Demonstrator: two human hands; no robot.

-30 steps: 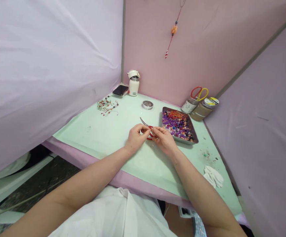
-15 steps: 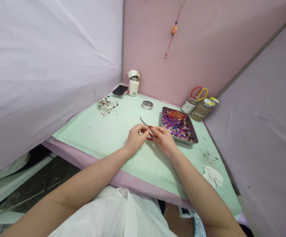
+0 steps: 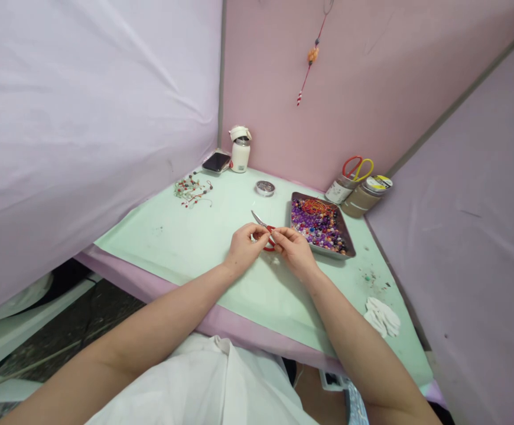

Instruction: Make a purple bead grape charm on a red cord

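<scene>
Beside the tray (image 3: 348,234), red scissors (image 3: 263,224) sit partly behind the left hand (image 3: 245,244) and right hand (image 3: 295,250). Both pinch with fingertips close; I can't tell on what. The scissors look hard and light, best held by the handles (image 3: 269,248).

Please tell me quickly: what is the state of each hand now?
Left hand: closed in a pinch; anything held is too small to tell.
Right hand: also pinched closed; anything held cannot be told.

Scissor handles (image 3: 269,248) are red (blades (image 3: 258,218) silver), beads (image 3: 316,224) mostly purple, tabletop (image 3: 186,242) pale green.
</scene>
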